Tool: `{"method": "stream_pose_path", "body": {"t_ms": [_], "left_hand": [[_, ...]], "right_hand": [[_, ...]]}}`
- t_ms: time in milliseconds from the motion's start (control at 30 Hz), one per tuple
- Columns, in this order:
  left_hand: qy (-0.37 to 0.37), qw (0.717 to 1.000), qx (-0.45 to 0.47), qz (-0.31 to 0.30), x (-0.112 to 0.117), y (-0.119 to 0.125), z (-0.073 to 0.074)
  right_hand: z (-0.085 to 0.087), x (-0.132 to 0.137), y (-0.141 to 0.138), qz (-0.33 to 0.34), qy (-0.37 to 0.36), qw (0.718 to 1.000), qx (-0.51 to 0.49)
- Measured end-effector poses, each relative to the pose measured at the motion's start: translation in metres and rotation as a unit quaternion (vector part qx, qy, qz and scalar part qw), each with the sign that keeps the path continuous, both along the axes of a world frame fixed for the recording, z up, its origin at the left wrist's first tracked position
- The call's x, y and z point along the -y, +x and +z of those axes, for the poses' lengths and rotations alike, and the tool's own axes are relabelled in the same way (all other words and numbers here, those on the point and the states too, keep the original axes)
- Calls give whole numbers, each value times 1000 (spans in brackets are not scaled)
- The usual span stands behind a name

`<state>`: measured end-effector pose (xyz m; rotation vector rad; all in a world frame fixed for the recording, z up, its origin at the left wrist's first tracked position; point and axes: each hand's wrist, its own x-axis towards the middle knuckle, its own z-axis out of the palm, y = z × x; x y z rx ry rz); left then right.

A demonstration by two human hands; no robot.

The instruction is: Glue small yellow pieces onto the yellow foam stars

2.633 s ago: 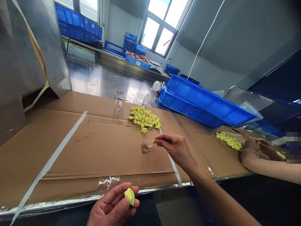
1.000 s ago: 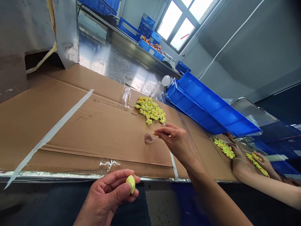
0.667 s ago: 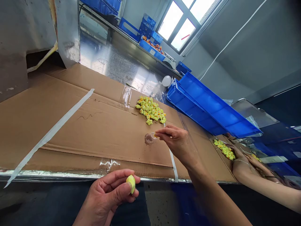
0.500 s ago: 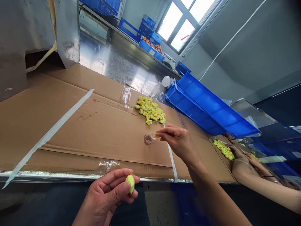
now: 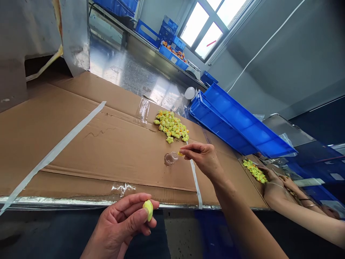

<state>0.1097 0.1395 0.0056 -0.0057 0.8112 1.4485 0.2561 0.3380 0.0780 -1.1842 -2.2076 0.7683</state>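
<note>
Between the thumb and fingers of my left hand point(image 5: 126, 221) is a small yellow-green piece point(image 5: 148, 210), held in front of the table edge. My right hand point(image 5: 201, 156) pinches a tiny yellow-orange piece point(image 5: 180, 153) just right of a small clear cup point(image 5: 171, 158). The cup stands on the cardboard, and its contents are hard to make out. Beyond it lies a pile of small yellow-green star-shaped pieces point(image 5: 172, 126), some with orange spots. One star point(image 5: 169, 140) sits at the pile's near edge.
Brown cardboard point(image 5: 121, 151) with white tape strips point(image 5: 54, 154) covers the table. Blue crates point(image 5: 242, 126) stand at the back right. At far right, another person's arms point(image 5: 285, 196) reach toward a second yellow-green pile point(image 5: 254, 171). A metal housing point(image 5: 72, 36) stands at left.
My right hand has drawn slightly away from the cup's rim, with the yellow-orange piece still pinched. My left hand keeps its grip; the whole view has shifted slightly.
</note>
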Motion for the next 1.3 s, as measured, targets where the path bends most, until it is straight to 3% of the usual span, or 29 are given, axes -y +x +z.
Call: {"method": "stream_pose_path", "body": {"t_ms": [600,833,1033,1300], "left_hand": [[-3,1000,-2,-6,1,-1,1],[9,1000,-6,-13,1,-2,0],[4,999,6,-32,1,-2,-4],[10,1000,0,-2,1,2,4]], "right_hand": [[6,12,-8,37,94,990,95],[9,9,-1,32,43,997,63],[18,8,3,13,-51,999,9],[5,-2,9,-11,-106,992,-67]]}}
